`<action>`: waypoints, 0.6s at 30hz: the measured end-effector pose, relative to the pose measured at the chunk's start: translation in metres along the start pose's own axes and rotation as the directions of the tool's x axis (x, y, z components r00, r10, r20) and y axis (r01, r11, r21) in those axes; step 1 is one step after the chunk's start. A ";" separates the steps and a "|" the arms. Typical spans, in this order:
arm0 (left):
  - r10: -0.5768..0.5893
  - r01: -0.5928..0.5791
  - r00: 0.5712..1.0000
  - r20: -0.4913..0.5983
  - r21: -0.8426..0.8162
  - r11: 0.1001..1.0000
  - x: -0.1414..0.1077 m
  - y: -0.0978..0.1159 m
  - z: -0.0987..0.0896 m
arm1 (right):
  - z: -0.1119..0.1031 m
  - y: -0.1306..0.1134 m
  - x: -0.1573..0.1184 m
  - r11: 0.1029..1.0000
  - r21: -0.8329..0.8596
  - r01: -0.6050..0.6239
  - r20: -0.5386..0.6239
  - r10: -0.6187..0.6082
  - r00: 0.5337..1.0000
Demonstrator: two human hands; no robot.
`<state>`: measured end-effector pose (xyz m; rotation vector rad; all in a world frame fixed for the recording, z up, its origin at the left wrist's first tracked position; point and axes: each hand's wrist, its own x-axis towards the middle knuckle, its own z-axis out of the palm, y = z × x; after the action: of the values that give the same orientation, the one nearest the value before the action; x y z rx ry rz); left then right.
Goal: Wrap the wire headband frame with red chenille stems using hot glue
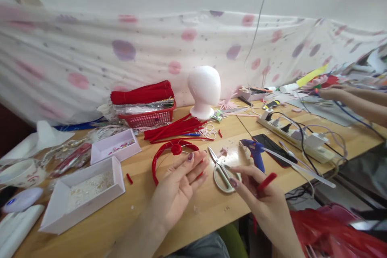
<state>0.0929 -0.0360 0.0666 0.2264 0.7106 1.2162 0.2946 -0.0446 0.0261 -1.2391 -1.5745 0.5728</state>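
Note:
My left hand (181, 183) is palm up with its fingers spread, and nothing shows in it. Behind it a red headband (155, 161) with a round red piece (176, 149) lies on the table, partly covered by my fingers. My right hand (256, 193) holds a short red fuzzy stem (267, 181) that sticks out between the fingers. Scissors (223, 177) with pale handles lie between the hands, the right fingertips over one handle. To their right stands a blue glue gun (255, 154) with a long clear glue stick (299, 166).
White boxes (87, 209) of beads stand at left. A red basket (148, 118), red stems (178, 128) and a white foam head (204, 90) are at the back. Right are a phone (273, 149), a power strip (314, 149) and another person's hands (341, 94).

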 end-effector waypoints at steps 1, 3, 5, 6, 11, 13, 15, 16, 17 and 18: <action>-0.031 0.031 1.000 0.003 -0.024 0.999 0.000 -0.002 -0.001 | 0.006 -0.007 0.001 0.999 -0.002 0.042 0.009 -0.042 0.999; -0.077 0.079 0.996 0.038 -0.056 0.995 0.000 -0.007 -0.003 | 0.019 -0.019 0.004 0.996 -0.007 0.090 0.064 -0.090 0.994; -0.114 0.120 0.988 0.106 -0.056 0.991 -0.001 -0.011 -0.006 | 0.031 -0.026 0.010 0.994 0.006 0.110 0.138 -0.110 0.984; -0.130 0.138 0.981 0.141 -0.048 0.989 -0.002 -0.012 -0.008 | 0.036 -0.027 0.013 0.993 0.027 0.117 0.160 -0.120 0.980; -0.165 0.174 0.975 0.151 -0.049 0.983 0.000 -0.011 -0.018 | 0.044 -0.020 0.025 0.979 0.203 0.005 0.107 -0.027 0.994; -0.181 0.186 0.980 0.088 -0.054 0.981 0.001 -0.011 -0.021 | 0.041 -0.019 0.024 0.970 0.220 -0.105 0.059 0.094 0.994; -0.198 0.200 0.979 0.042 -0.045 0.979 0.002 -0.012 -0.023 | 0.038 -0.018 0.021 0.961 0.219 -0.167 -0.007 0.173 0.985; -0.200 0.201 0.979 0.030 -0.044 0.979 0.002 -0.013 -0.023 | 0.037 -0.018 0.018 0.959 0.219 -0.179 -0.039 0.192 0.981; -0.200 0.201 0.979 0.031 -0.047 0.978 0.002 -0.015 -0.024 | 0.036 -0.017 0.016 0.957 0.221 -0.188 -0.065 0.207 0.976; -0.197 0.199 0.979 0.046 -0.055 0.978 0.001 -0.017 -0.025 | 0.036 -0.015 0.013 0.955 0.222 -0.195 -0.083 0.218 0.972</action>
<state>0.0916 -0.0459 0.0383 0.1269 0.6452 1.0382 0.2563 -0.0306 0.0307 -1.2567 -1.2672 0.7757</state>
